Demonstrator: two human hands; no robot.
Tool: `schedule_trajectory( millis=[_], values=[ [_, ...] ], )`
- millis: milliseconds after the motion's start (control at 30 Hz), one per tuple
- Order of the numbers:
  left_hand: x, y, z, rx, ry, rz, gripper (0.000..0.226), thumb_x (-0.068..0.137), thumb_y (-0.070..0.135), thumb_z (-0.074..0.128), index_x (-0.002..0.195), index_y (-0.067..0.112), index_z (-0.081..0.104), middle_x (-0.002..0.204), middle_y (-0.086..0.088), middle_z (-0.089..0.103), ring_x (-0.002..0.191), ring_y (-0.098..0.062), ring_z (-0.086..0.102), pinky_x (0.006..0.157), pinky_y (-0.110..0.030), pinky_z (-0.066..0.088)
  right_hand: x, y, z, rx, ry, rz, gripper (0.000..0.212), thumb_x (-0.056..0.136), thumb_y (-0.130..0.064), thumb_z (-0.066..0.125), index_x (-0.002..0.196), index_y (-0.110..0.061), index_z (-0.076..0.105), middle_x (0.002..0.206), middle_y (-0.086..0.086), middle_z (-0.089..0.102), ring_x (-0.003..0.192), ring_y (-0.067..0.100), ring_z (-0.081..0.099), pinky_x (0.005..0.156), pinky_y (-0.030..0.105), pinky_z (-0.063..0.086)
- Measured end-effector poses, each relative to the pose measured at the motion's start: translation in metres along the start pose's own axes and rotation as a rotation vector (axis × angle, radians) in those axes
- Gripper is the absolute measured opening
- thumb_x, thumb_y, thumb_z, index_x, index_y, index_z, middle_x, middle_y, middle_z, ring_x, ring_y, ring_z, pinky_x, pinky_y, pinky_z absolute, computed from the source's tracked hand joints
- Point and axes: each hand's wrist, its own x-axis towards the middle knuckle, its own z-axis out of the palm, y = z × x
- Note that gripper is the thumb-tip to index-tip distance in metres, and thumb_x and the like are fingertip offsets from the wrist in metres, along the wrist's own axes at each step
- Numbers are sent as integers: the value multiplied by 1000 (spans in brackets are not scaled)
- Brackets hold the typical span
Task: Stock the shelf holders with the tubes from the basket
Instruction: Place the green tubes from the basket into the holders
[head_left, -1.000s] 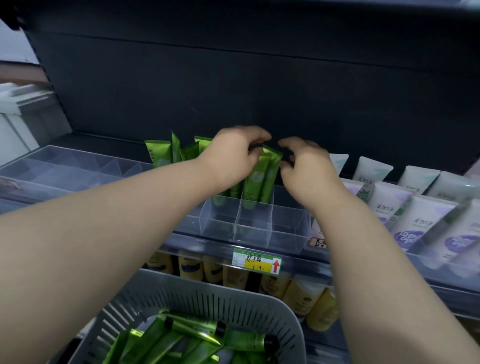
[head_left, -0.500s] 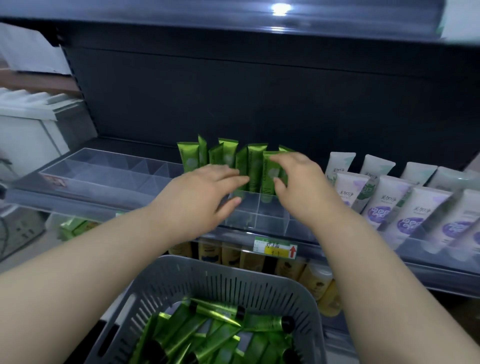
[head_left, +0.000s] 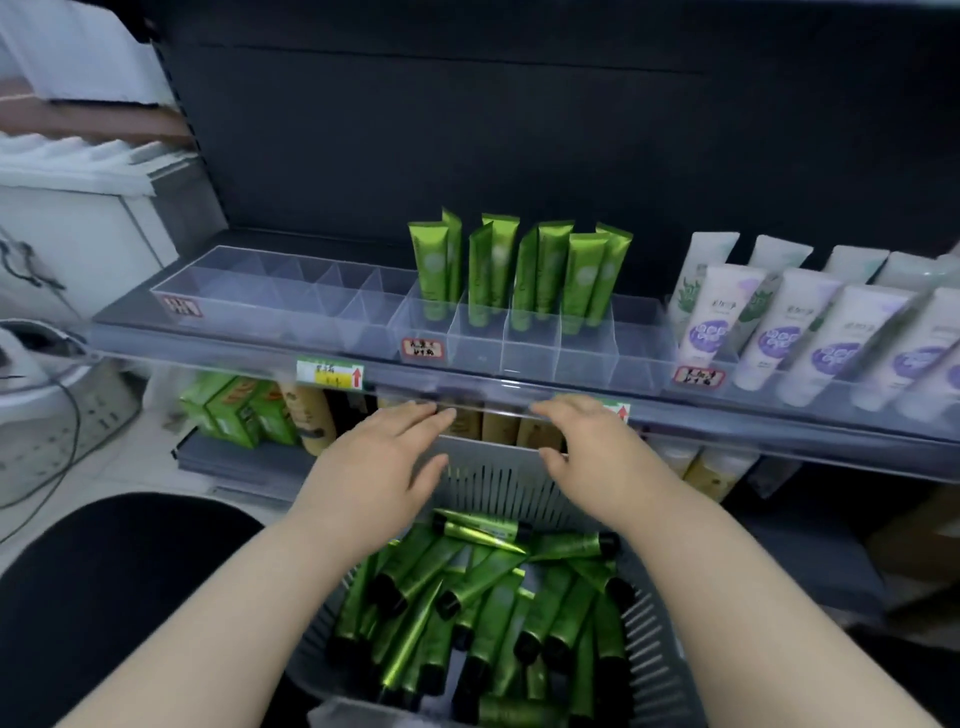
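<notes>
Okay, store shelf (head_left: 753, 415) runs left to right across the far side, with a dark back panel behind and a lower shelf underneath holding green boxes (head_left: 234, 410). A dark rounded surface (head_left: 104, 597) sits near left; can't tell what it is. The grey slatted basket (head_left: 498, 483) is near centre, just below the shelf's front edge. Clear holders (head_left: 530, 353) sit on the shelf: the left compartments are empty, the middle back row has standing green tubes (head_left: 519, 270), and the front row is unfilled. White-purple tubes (head_left: 810, 332) fill the right side.

The loose tubes (head_left: 483, 613) are heaped in the basket, with long axes mostly near-far and caps mixed. The left hand (head_left: 384, 467) and right hand (head_left: 587, 452) are both released, palms down, fingers loosely spread and holding nothing. They hover over the basket's far rim, just under the shelf edge; contact with the rail is unclear.

Key relation: the pile lies below and nearward of both hands. The top tube (head_left: 483, 530) lies crosswise, left-right, between the wrists. Its cap end is toward the left hand, so that hand looks marginally nearer. The next move is probably a drop and pull-back.
</notes>
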Motion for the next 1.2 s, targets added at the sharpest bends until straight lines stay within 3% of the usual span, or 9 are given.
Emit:
schedule_trajectory(
  millis=[133,233,333,533,733,1000,1200],
  values=[
    [-26,-15,30,-46,-86,-49,44,86,34,50,130,25,55,134,2,54,123,-19,51,97,-34,46,-21,-2,32,7,-116,50,51,92,-23,54,140,-24,39,145,0,36,129,21,42,108,32,35],
    [-34,-21,47,-126,-208,-106,44,94,33,48,138,30,44,143,8,43,132,-13,38,106,-26,37,-34,2,57,-9,-264,107,52,93,-23,53,142,-22,37,145,3,35,129,24,42,108,33,35],
    [-33,-21,57,-151,-260,-92,44,94,34,46,138,31,42,143,10,42,131,-11,37,105,-25,36,-41,9,83,-48,-380,187,49,91,-22,55,138,-19,42,138,8,41,123,28,47,103,36,41],
    [-24,-19,75,-120,-403,-65,46,95,37,45,140,31,38,145,10,39,133,-11,34,104,-27,37,-48,28,135,-62,-595,370,49,89,-17,54,136,-20,43,135,10,45,120,27,51,97,30,45],
    [-15,-17,81,-87,-484,-61,46,95,37,44,141,31,37,145,7,39,132,-15,36,103,-33,40,-55,42,171,-68,-659,465,51,88,-18,55,137,-18,42,138,11,38,128,29,41,105,32,39],
    [-13,-16,94,-119,-513,-45,45,96,37,44,140,31,38,148,5,36,134,-16,34,106,-33,36,-45,38,188,-169,-715,349,53,91,-19,51,142,-20,36,148,13,24,134,33,28,110,38,32],
    [-11,-18,104,-115,-546,-51,45,96,38,44,140,32,37,147,5,37,134,-16,35,106,-34,38,-38,33,194,-421,-841,254,62,91,-19,53,147,-19,26,156,13,5,142,37,9,111,49,24]
  ],
)
